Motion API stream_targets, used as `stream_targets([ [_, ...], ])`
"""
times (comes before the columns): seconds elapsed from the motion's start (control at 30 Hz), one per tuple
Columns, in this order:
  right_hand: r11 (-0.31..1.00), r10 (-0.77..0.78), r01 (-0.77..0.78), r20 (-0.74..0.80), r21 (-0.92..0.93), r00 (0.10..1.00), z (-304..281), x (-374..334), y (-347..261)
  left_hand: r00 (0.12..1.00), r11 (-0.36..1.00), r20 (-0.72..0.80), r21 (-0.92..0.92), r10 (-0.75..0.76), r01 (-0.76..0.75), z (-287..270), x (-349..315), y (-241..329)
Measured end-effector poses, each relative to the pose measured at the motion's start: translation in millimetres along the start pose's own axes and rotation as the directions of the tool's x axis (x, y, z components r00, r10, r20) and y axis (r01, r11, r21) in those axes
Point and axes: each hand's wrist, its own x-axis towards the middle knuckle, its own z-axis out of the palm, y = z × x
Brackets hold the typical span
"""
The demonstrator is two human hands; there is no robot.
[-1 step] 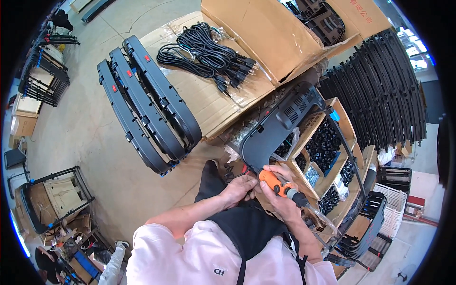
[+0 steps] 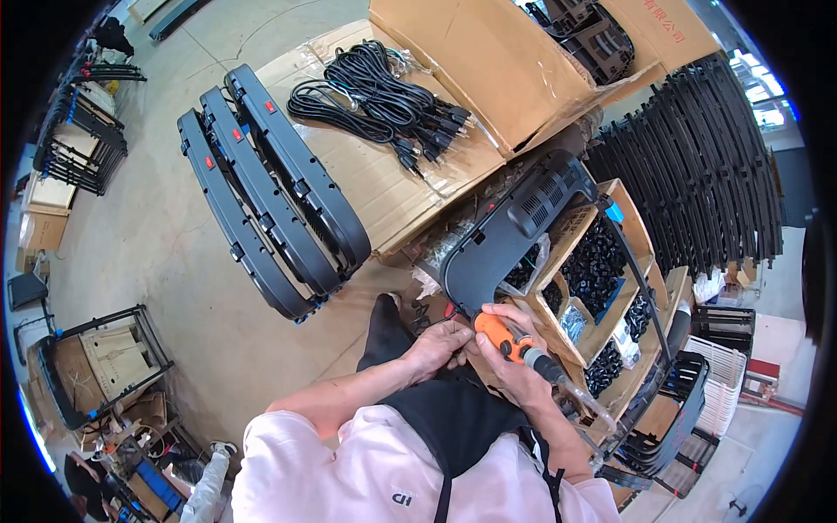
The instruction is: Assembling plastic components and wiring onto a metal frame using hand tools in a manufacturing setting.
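A long black plastic housing (image 2: 514, 228) with vent slots lies slanted across my lap and a wooden compartment box (image 2: 629, 228). My right hand (image 2: 504, 373) grips an orange and black power screwdriver (image 2: 513, 342), whose tip points at the housing's lower end. My left hand (image 2: 438, 345) is closed on that lower end, right beside the tip. The spot where the tip meets the housing is hidden by my fingers. The box's compartments hold small black parts (image 2: 597, 261).
Three more long black housings (image 2: 270, 196) lie side by side on the floor to the left. Bundled black power cables (image 2: 384, 105) rest on flattened cardboard (image 2: 366, 187). Stacked black curved rails (image 2: 697, 170) stand at right, a white crate (image 2: 719, 370) below them, metal frames (image 2: 78, 144) far left.
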Motion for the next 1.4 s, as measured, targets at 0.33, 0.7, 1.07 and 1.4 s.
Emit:
stream_targets([
  [0.33, 0.996, -0.079, 0.081, 0.047, -0.038, 0.996, 7.5, 9.3, 10.2, 0.991, 0.995, -0.129, -0.092, 0.018, -0.031, -14.5, -5.3, 5.6],
  [0.7, 0.988, -0.039, 0.047, 0.059, -0.148, 0.998, 10.6, 18.3, -4.8, 0.984, 0.971, -0.174, -0.241, -0.044, 0.001, -25.0, -5.6, 14.5],
  [1.07, 0.974, -0.080, 0.096, -0.082, 0.204, 0.993, -11.8, 20.5, -9.5, 1.000, 0.797, -0.016, -0.603, -0.014, 0.002, -3.7, 17.5, 64.3],
  [1.4, 0.977, -0.126, 0.141, -0.103, 0.161, 0.987, -22.2, 33.4, -8.7, 1.000, 0.764, 0.025, -0.644, -0.017, 0.029, 9.7, 30.4, 80.7],
])
